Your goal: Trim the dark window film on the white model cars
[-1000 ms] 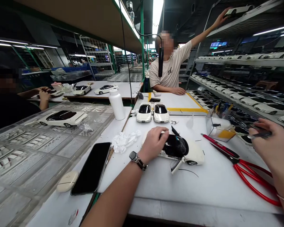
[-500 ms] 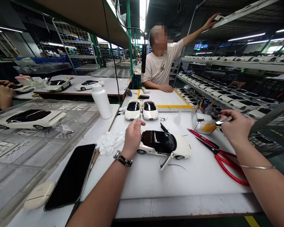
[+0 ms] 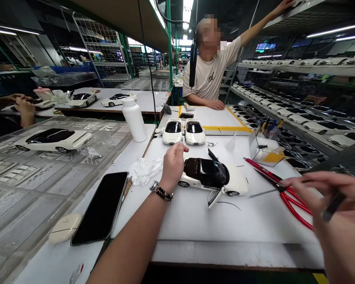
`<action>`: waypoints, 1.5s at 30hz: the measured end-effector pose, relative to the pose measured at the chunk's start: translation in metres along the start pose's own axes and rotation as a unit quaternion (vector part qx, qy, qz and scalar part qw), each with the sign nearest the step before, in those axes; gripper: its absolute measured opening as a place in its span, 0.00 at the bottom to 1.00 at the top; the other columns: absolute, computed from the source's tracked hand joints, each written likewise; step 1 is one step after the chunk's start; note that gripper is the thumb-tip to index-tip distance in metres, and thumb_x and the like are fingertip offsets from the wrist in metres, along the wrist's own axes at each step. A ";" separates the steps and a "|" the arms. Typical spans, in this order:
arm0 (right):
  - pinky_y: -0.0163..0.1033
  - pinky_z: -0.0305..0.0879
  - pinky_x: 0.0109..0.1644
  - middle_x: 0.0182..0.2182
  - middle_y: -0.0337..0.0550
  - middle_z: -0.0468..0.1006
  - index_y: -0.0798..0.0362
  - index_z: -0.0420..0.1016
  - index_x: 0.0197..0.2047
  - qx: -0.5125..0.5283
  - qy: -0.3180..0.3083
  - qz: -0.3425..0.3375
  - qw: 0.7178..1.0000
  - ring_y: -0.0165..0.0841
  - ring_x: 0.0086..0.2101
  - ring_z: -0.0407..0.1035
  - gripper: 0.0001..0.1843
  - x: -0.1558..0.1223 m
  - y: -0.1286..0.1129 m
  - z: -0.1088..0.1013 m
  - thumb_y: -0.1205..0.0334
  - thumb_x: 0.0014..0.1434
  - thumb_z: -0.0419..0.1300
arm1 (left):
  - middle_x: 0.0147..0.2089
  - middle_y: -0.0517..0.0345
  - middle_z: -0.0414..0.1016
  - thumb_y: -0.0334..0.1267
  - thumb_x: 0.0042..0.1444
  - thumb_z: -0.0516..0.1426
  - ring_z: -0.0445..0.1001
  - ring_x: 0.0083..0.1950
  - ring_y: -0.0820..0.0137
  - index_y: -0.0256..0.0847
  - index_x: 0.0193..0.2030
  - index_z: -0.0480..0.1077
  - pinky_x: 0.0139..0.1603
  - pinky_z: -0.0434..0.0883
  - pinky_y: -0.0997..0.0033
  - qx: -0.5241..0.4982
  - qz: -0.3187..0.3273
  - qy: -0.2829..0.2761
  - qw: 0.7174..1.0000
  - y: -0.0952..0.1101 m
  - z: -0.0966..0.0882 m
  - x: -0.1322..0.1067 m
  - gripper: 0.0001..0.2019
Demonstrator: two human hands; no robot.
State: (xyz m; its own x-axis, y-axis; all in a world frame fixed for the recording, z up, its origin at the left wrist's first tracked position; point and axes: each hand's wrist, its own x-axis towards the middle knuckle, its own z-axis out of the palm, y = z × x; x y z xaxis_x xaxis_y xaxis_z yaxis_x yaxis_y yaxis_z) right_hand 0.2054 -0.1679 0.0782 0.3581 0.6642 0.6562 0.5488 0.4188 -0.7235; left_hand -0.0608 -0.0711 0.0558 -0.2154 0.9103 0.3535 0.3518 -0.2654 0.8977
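Two hands out: my left hand (image 3: 173,163) rests loosely curled, gripping nothing, at one end of the car (image 3: 215,177) on the table (image 3: 225,227); my right hand (image 3: 339,205) pinches tweezers (image 3: 264,193) near it.

black phone (image 3: 102,207) | white bottle (image 3: 134,119) | red scissors (image 3: 286,193) | crumpled tissue (image 3: 144,170) | white earbud case (image 3: 64,228)

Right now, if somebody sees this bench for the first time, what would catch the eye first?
The white model car with a dark roof, one door open, stands on the white table beside the left hand. The right hand at the right edge pinches a slim tool near red scissors. Behind, a person reaches up to a shelf.
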 end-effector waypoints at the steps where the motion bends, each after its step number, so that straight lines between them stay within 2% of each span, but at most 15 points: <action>1: 0.41 0.70 0.40 0.33 0.43 0.75 0.47 0.71 0.41 0.037 -0.057 0.001 0.998 0.35 0.34 0.72 0.12 -0.014 -0.011 0.010 0.64 0.53 0.64 | 0.37 0.56 0.73 0.50 0.64 0.42 0.71 0.43 0.67 0.40 0.32 0.69 0.47 0.66 0.68 0.002 -0.001 0.000 1.000 0.000 0.000 0.000 0.21; 2: 0.39 0.70 0.35 0.31 0.42 0.75 0.49 0.70 0.40 0.093 -0.144 -0.035 0.985 0.34 0.31 0.73 0.11 -0.024 -0.021 0.020 0.65 0.52 0.64 | 0.37 0.56 0.73 0.51 0.64 0.42 0.71 0.43 0.67 0.40 0.32 0.69 0.47 0.66 0.68 0.004 -0.001 0.001 1.000 0.000 0.000 0.000 0.22; 3: 0.38 0.71 0.35 0.30 0.41 0.75 0.50 0.70 0.39 0.119 -0.197 -0.051 0.972 0.33 0.31 0.73 0.10 -0.031 -0.029 0.030 0.66 0.53 0.63 | 0.37 0.56 0.73 0.51 0.64 0.41 0.71 0.42 0.67 0.40 0.32 0.69 0.46 0.66 0.68 0.005 -0.001 0.003 1.000 0.000 -0.001 0.000 0.22; 5: 0.38 0.71 0.37 0.30 0.40 0.76 0.51 0.68 0.40 0.153 -0.256 -0.092 0.950 0.31 0.32 0.73 0.10 -0.034 -0.039 0.049 0.70 0.54 0.61 | 0.37 0.56 0.73 0.51 0.64 0.41 0.71 0.42 0.68 0.40 0.32 0.69 0.46 0.66 0.68 0.005 0.000 0.008 1.000 -0.001 -0.001 0.001 0.22; 6: 0.38 0.71 0.38 0.30 0.40 0.76 0.51 0.68 0.40 0.156 -0.259 -0.105 0.947 0.31 0.33 0.72 0.11 -0.031 -0.040 0.057 0.71 0.55 0.61 | 0.37 0.56 0.73 0.51 0.64 0.41 0.71 0.42 0.68 0.40 0.32 0.68 0.46 0.66 0.69 0.004 0.002 0.011 1.000 -0.002 -0.001 0.001 0.22; 9: 0.38 0.70 0.38 0.31 0.40 0.77 0.51 0.68 0.40 0.137 -0.233 -0.114 0.956 0.30 0.33 0.72 0.10 -0.014 -0.034 0.078 0.70 0.54 0.62 | 0.37 0.56 0.73 0.50 0.64 0.41 0.71 0.42 0.68 0.40 0.32 0.68 0.46 0.66 0.69 0.003 0.006 0.017 1.000 -0.003 -0.001 0.002 0.22; 13: 0.39 0.67 0.38 0.30 0.40 0.77 0.52 0.69 0.39 0.085 -0.183 -0.070 0.977 0.31 0.32 0.72 0.07 0.001 -0.013 0.094 0.65 0.55 0.61 | 0.37 0.57 0.73 0.50 0.64 0.41 0.70 0.43 0.68 0.40 0.32 0.68 0.46 0.66 0.69 0.003 0.004 0.017 1.000 -0.002 0.000 0.002 0.22; 15: 0.40 0.65 0.40 0.29 0.39 0.77 0.52 0.69 0.39 0.058 -0.173 -0.062 0.981 0.32 0.33 0.72 0.07 0.000 -0.005 0.097 0.63 0.55 0.61 | 0.37 0.57 0.73 0.50 0.64 0.41 0.70 0.42 0.69 0.40 0.31 0.68 0.46 0.65 0.70 0.001 0.005 0.015 1.000 -0.002 0.000 0.002 0.21; 20: 0.44 0.53 0.47 0.30 0.34 0.78 0.51 0.69 0.38 -0.037 -0.167 -0.091 0.981 0.31 0.34 0.71 0.06 -0.007 0.001 0.098 0.64 0.55 0.60 | 0.37 0.57 0.73 0.48 0.64 0.42 0.70 0.42 0.69 0.40 0.31 0.68 0.45 0.65 0.70 0.003 0.007 0.012 1.000 -0.001 0.000 0.003 0.21; 25: 0.42 0.50 0.47 0.30 0.32 0.78 0.51 0.68 0.38 -0.032 -0.183 -0.102 0.977 0.30 0.33 0.71 0.05 -0.008 0.004 0.101 0.65 0.56 0.59 | 0.37 0.57 0.73 0.49 0.64 0.42 0.70 0.42 0.69 0.40 0.31 0.68 0.45 0.65 0.71 -0.011 0.002 0.011 1.000 -0.002 0.001 0.002 0.21; 31: 0.40 0.50 0.47 0.30 0.29 0.78 0.50 0.68 0.37 -0.033 -0.181 -0.099 0.978 0.28 0.32 0.70 0.05 -0.009 0.005 0.102 0.66 0.55 0.60 | 0.37 0.58 0.72 0.49 0.64 0.43 0.69 0.42 0.70 0.39 0.31 0.68 0.46 0.63 0.72 -0.028 -0.002 0.008 1.000 -0.002 0.001 0.002 0.21; 39: 0.42 0.50 0.47 0.31 0.30 0.78 0.49 0.68 0.38 -0.037 -0.180 -0.124 0.975 0.28 0.32 0.70 0.05 -0.010 0.008 0.101 0.65 0.56 0.59 | 0.37 0.57 0.72 0.49 0.64 0.43 0.69 0.42 0.69 0.39 0.31 0.68 0.48 0.63 0.70 -0.019 0.000 0.003 1.000 -0.002 0.001 0.002 0.20; 42: 0.44 0.53 0.48 0.30 0.33 0.78 0.50 0.69 0.37 -0.033 -0.177 -0.108 0.978 0.30 0.32 0.71 0.05 -0.010 0.007 0.101 0.65 0.56 0.59 | 0.38 0.57 0.72 0.50 0.63 0.43 0.69 0.44 0.68 0.39 0.32 0.68 0.50 0.63 0.68 -0.003 0.010 -0.005 1.000 -0.002 0.001 0.002 0.20; 45: 0.44 0.61 0.46 0.30 0.37 0.78 0.51 0.69 0.38 0.058 -0.152 -0.052 0.985 0.32 0.33 0.73 0.06 -0.003 0.005 0.097 0.63 0.55 0.61 | 0.41 0.55 0.72 0.50 0.61 0.47 0.69 0.48 0.66 0.39 0.37 0.67 0.53 0.64 0.64 0.019 0.035 -0.043 0.998 0.000 -0.002 0.000 0.17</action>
State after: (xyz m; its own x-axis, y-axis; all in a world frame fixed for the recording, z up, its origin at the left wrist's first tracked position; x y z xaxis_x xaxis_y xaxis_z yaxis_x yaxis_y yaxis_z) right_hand 0.1343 -0.1078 0.0515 0.0518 0.7620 0.6455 0.4747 0.5499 -0.6872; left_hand -0.0629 -0.0714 0.0565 -0.1111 0.9145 0.3889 0.3977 -0.3178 0.8608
